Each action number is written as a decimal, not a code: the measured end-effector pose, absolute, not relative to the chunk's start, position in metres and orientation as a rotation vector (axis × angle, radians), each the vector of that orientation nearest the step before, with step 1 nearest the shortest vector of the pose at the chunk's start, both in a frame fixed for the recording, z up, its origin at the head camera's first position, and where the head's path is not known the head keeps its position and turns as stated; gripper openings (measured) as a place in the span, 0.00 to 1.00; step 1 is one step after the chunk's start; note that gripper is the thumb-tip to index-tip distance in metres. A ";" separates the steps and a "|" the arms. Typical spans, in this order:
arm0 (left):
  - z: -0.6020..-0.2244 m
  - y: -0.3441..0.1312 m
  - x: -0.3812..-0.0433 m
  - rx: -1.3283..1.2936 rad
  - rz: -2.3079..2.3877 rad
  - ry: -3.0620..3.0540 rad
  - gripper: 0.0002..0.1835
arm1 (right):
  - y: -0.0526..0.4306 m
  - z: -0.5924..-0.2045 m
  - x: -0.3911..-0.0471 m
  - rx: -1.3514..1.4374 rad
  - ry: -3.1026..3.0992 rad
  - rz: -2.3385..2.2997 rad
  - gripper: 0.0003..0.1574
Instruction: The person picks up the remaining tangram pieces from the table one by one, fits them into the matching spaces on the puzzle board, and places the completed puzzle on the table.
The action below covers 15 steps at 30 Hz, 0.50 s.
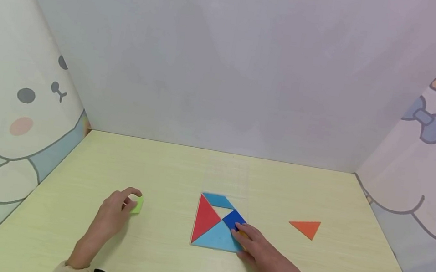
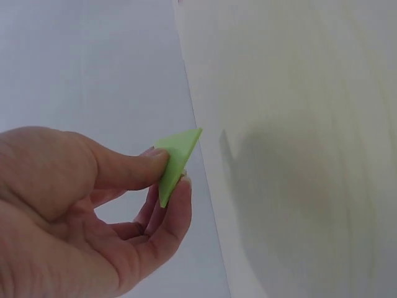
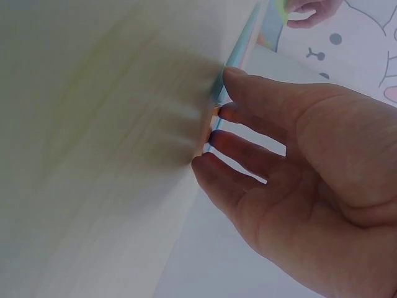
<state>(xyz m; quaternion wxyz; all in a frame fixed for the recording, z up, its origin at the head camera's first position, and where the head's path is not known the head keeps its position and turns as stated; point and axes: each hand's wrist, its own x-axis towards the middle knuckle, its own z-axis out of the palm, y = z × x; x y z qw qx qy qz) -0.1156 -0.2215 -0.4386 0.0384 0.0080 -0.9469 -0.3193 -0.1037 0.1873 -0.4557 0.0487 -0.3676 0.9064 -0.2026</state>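
Observation:
My left hand (image 1: 114,209) pinches a light-green flat tangram piece (image 2: 177,155) between thumb and fingers, held above the table left of the puzzle. At the puzzle's right side is my right hand (image 1: 266,255), its fingertips on the pieces and its thumb at the near edge. A red triangle (image 1: 204,219), a light-blue triangle (image 1: 216,238), a blue square (image 1: 233,219) and a light-blue four-sided piece (image 1: 215,199) lie together in a clear tray (image 1: 192,229). Of a yellow piece (image 1: 245,234), only a sliver shows under the right fingers.
An orange-red triangle (image 1: 307,228) lies apart on the table (image 1: 160,261), to the right of the puzzle. Beyond the pieces extends a transparent sheet-like part (image 1: 227,176). A plain back wall and cartoon-printed side walls enclose the table.

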 end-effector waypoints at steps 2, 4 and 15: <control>-0.439 -0.220 -0.116 0.028 -0.986 -2.900 0.11 | 0.187 -0.456 -0.104 -1.130 2.766 -0.616 0.34; -0.439 -0.218 -0.117 0.036 -0.995 -2.898 0.10 | 0.187 -0.456 -0.104 -1.129 2.764 -0.614 0.34; -0.439 -0.205 -0.121 0.063 -1.065 -2.880 0.09 | 0.187 -0.456 -0.104 -1.114 2.756 -0.608 0.34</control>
